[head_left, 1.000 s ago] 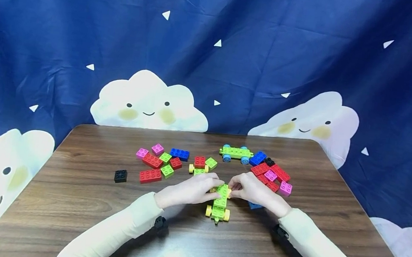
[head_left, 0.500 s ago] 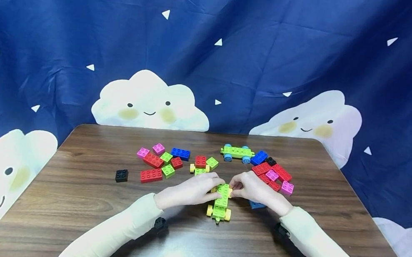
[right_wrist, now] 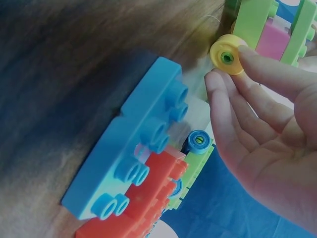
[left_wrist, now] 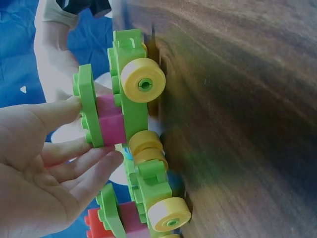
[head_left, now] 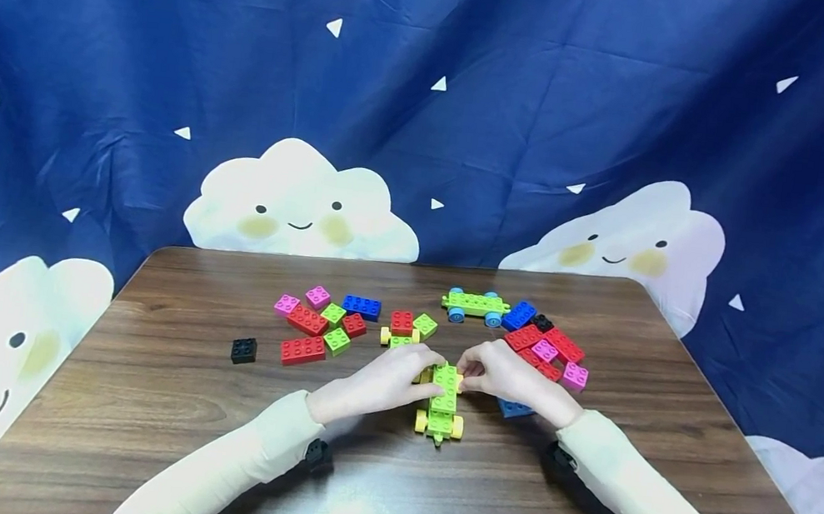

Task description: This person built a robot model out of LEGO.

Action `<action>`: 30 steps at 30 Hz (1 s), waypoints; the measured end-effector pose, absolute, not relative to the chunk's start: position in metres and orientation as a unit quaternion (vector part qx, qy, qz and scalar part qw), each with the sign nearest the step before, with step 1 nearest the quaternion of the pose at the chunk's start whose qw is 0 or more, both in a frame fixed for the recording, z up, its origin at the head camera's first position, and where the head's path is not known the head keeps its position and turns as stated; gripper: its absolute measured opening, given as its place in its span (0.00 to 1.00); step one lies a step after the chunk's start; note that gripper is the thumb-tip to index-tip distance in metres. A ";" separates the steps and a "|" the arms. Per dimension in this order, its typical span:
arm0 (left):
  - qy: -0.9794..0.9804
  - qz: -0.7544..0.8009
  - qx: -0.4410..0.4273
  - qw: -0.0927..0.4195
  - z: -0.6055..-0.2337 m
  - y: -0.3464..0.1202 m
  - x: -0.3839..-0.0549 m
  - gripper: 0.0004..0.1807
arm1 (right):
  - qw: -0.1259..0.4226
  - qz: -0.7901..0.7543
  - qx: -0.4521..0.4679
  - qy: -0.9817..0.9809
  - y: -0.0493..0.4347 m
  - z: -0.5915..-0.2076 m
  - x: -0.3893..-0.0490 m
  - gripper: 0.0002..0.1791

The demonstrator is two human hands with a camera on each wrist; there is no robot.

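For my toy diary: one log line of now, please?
left hand: holds green top brick; right hand: pinches yellow wheel; blue-wheeled green base: untouched

The hands (head_left: 374, 380) partly hide two yellow wheels (head_left: 427, 374); a blue brick (head_left: 514, 409) seems partly covered by an arm (head_left: 650, 500).

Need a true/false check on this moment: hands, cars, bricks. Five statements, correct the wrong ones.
1. The right hand touches a yellow wheel on the near car. True.
2. The far car has red wheels. False: its blue wheels show plainly.
3. A pink brick sits between the near car's green top and base. True.
4. The left hand grips the leftmost black brick. False: it holds the near car; that brick lies apart.
5. A red brick sits on the middle car. True.
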State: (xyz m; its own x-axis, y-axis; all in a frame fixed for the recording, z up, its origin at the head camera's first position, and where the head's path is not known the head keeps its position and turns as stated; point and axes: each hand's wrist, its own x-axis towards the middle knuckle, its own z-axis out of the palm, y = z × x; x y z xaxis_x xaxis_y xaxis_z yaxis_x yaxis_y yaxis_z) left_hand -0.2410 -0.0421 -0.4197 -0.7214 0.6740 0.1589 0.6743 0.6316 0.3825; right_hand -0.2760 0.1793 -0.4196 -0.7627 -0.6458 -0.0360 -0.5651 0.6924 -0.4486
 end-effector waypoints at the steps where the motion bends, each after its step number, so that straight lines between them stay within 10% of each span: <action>1: -0.902 -0.213 -0.375 0.003 -0.420 -0.042 -0.241 0.21 | 0.096 -0.211 -0.330 0.915 0.179 -0.420 -0.276 0.07; 30: -0.901 -0.226 -0.371 0.005 -0.422 -0.041 -0.239 0.20 | 0.073 -0.223 -0.333 0.913 0.182 -0.424 -0.273 0.07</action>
State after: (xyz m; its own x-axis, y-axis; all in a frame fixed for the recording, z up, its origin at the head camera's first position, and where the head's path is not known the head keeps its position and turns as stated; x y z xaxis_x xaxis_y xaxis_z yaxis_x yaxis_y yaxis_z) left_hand -0.2391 -0.0413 -0.4217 -0.7244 0.6662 0.1771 0.6708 0.6222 0.4036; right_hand -0.2732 0.1816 -0.4236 -0.7670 -0.6415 0.0157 -0.5762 0.6778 -0.4568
